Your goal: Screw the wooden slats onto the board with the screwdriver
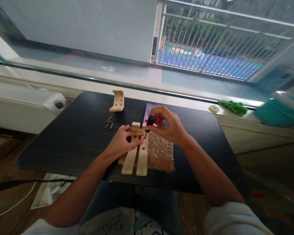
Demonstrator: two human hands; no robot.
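Observation:
Two pale wooden slats (136, 157) lie side by side on a cork mat (160, 153) near the front of the black table (71, 137), joined at their far end by a wooden cross piece (136, 125). My left hand (121, 142) lies on the slats with its fingers pressing them down. My right hand (167, 125) pinches a small black-handled screwdriver (150, 121), held upright with its tip at the cross piece.
A curved wooden piece with holes (117, 101) lies at the table's far side. Several loose screws (108, 122) lie left of the slats. A phone (150, 112) lies behind my right hand. A white radiator (26, 101) stands at left; green cloth (234, 107) on the sill.

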